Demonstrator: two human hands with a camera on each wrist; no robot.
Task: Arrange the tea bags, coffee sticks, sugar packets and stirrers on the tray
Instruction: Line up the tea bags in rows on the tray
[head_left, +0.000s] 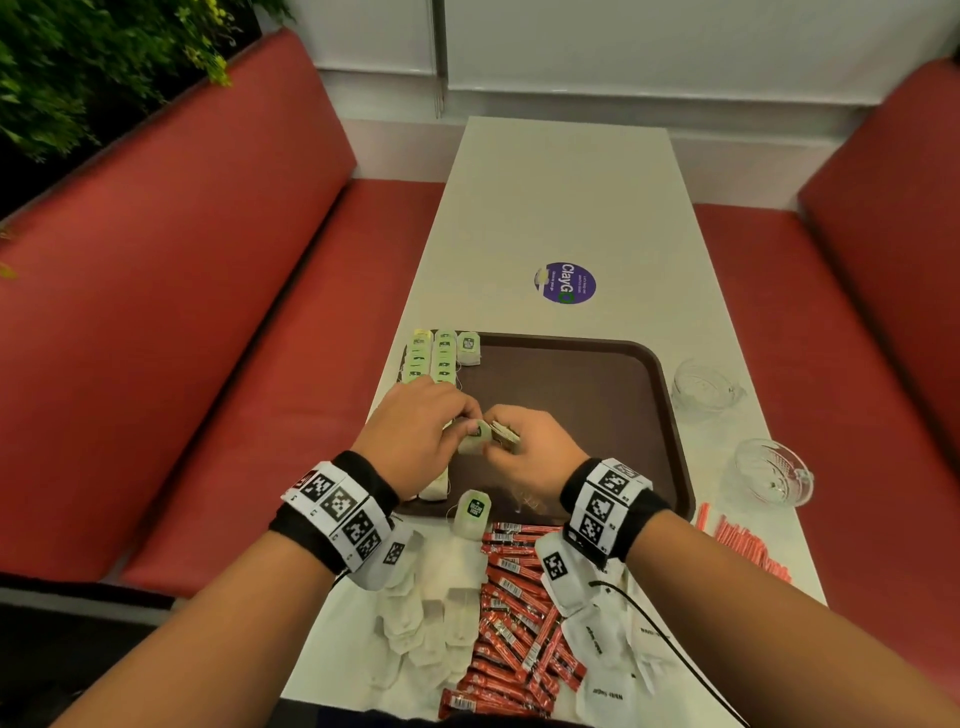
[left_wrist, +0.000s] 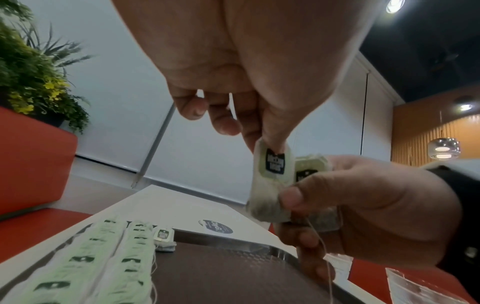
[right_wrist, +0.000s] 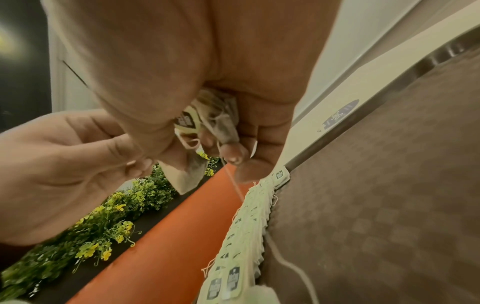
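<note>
**Both hands meet on tea bags above the tray**

From your head view, your left hand (head_left: 415, 434) and right hand (head_left: 524, 452) come together over the brown tray (head_left: 597, 395), but the grips are mostly hidden. Your left wrist view makes it clear: your left thumb and finger pinch the tagged tea bag (left_wrist: 270, 181) at its top, while your right hand is clamped on a small bundle of tea bags (left_wrist: 317, 185) and also pinches that bag's lower edge. Only the head view shows the coffee sticks (head_left: 511, 613), sugar packets (head_left: 602, 649) and stirrers (head_left: 743, 545) lying on the worktop (head_left: 566, 197), nearer you than the tray.
</note>
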